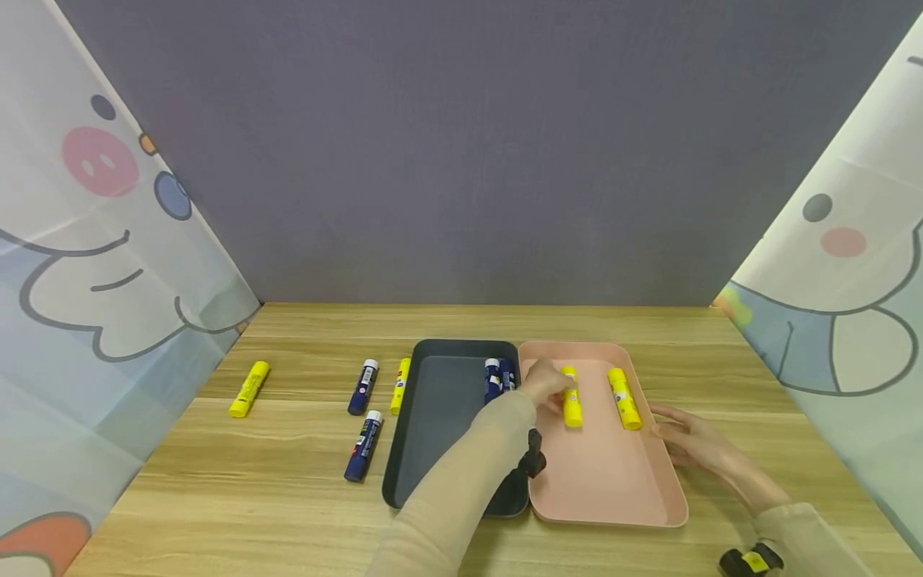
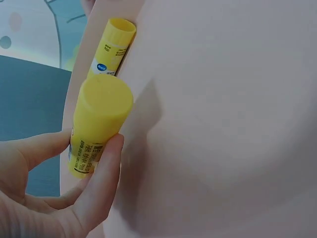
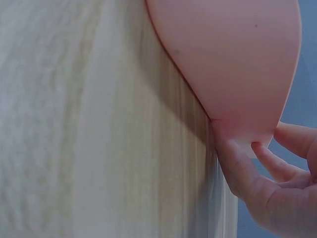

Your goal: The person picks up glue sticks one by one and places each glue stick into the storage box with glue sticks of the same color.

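My left hand (image 1: 546, 383) holds a yellow glue stick (image 1: 572, 398) over the pink tray (image 1: 606, 489), pinched between thumb and fingers. In the left wrist view, the cap end of this glue stick (image 2: 106, 101) points toward the camera. A second yellow glue stick (image 1: 623, 398) lies in the tray along its right side. My right hand (image 1: 695, 442) is at the tray's outer right side, and its extended fingertips touch the tray wall (image 3: 233, 74) in the right wrist view.
A dark tray (image 1: 433, 433) adjoins the pink one, with navy glue sticks (image 1: 493, 380) inside, partly hidden by my left arm. On the wooden table to its left lie two navy glue sticks (image 1: 364, 445) and two yellow ones (image 1: 249, 389). A grey panel (image 1: 461, 160) stands behind.
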Demonstrator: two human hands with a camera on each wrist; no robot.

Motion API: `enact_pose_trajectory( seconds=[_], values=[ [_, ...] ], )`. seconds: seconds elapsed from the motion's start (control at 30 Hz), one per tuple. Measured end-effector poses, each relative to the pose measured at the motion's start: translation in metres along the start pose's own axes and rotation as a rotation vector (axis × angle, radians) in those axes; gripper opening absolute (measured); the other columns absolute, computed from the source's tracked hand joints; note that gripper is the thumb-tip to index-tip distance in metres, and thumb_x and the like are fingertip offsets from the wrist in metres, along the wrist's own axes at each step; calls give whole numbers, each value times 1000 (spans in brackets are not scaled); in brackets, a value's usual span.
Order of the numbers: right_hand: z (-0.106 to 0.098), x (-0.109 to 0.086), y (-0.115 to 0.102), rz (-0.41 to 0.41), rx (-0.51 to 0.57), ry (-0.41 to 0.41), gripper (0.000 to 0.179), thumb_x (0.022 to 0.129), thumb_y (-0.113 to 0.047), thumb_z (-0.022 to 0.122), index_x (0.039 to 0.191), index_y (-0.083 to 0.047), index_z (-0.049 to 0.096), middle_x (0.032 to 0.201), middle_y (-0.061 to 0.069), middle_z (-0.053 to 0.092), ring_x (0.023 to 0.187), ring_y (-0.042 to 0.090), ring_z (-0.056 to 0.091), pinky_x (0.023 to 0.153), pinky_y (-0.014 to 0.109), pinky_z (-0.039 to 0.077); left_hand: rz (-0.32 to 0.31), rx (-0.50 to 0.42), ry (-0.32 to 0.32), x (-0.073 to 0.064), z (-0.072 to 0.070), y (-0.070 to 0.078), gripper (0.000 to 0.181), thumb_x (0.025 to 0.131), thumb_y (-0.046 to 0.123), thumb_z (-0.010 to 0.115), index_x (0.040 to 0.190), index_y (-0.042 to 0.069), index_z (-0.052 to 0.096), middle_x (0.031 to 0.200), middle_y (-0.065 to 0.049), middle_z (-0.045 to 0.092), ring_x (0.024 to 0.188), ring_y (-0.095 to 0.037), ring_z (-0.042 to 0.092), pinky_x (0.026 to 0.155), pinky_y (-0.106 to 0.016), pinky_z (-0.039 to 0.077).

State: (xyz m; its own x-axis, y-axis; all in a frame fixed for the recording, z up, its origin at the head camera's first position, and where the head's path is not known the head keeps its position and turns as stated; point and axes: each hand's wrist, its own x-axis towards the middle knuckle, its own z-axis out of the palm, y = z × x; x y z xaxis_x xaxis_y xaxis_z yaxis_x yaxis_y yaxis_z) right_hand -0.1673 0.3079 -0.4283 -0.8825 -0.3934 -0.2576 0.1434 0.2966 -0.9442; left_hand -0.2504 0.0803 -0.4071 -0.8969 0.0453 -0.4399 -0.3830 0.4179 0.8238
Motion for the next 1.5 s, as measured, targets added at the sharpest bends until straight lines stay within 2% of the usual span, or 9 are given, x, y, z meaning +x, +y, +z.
enact_pose_trajectory(
  seconds=[0.13, 0.3, 0.53, 0.7, 0.8, 1.0, 1.17, 1.37, 1.5],
  values=[
    [0, 0, 0, -1, 9, -4, 67, 93, -19, 45, 131, 18, 5, 119, 28, 47, 95, 11, 57, 79, 35, 49, -10, 3, -8, 2, 1, -2, 25, 74, 6, 68, 90, -4, 51, 66, -12, 53, 53, -27, 58, 48, -35, 52],
    [1, 0, 0, -3, 18, -1, 66, 93, -18, 45, 132, 18, 6, 119, 30, 47, 96, 13, 57, 79, 35, 49, -36, -7, -10, 4, 1, -3, 27, 74, 5, 69, 92, -4, 51, 66, -14, 54, 55, -30, 60, 47, -36, 52],
    [-6, 2, 9, -64, 74, -57, 66, 91, -21, 49, 134, 14, 12, 113, 14, 55, 95, 13, 58, 77, 35, 50, -67, -66, 1, 7, 2, -7, 25, 73, 3, 69, 90, -4, 51, 65, -15, 54, 59, -32, 61, 49, -38, 52],
    [0, 0, 2, -9, 10, -8, 69, 92, -21, 47, 132, 18, 6, 118, 30, 47, 98, 17, 57, 79, 36, 49, -77, -115, -1, 7, 3, -7, 23, 74, 1, 67, 90, -5, 52, 65, -17, 55, 58, -31, 60, 51, -38, 52],
    [1, -1, 0, 8, -16, 3, 67, 93, -20, 44, 132, 18, 5, 121, 35, 42, 100, 20, 56, 79, 37, 49, -69, -118, 2, 7, 2, -6, 22, 75, -1, 64, 92, -5, 51, 64, -16, 55, 54, -30, 59, 49, -37, 52],
    [1, -1, -1, 2, -5, -2, 70, 92, -21, 47, 131, 18, 4, 119, 31, 46, 99, 17, 56, 80, 36, 49, -42, -124, 12, 0, -2, -2, 20, 76, -1, 60, 94, -5, 52, 66, -13, 54, 52, -25, 56, 51, -36, 53],
    [1, -1, -1, 2, -6, 0, 68, 93, -20, 46, 132, 18, 5, 119, 31, 46, 97, 15, 57, 79, 36, 49, -30, -176, -18, -7, -7, 3, 18, 78, 6, 61, 91, -4, 52, 70, -13, 52, 50, -22, 50, 56, -36, 53],
    [1, -1, -1, -3, -22, -1, 67, 93, -19, 45, 131, 19, 5, 120, 35, 43, 98, 18, 56, 79, 36, 49, 13, -174, -58, -16, -14, 10, 29, 80, 11, 60, 105, -1, 53, 80, -15, 57, 67, -30, 59, 63, -37, 53],
    [1, -1, -1, 4, -25, 4, 66, 93, -18, 44, 131, 19, 5, 119, 34, 44, 98, 18, 57, 79, 36, 49, 53, -134, -93, -22, -20, 13, 26, 82, 14, 60, 103, -1, 55, 80, -15, 59, 72, -32, 61, 65, -39, 53]
  ],
)
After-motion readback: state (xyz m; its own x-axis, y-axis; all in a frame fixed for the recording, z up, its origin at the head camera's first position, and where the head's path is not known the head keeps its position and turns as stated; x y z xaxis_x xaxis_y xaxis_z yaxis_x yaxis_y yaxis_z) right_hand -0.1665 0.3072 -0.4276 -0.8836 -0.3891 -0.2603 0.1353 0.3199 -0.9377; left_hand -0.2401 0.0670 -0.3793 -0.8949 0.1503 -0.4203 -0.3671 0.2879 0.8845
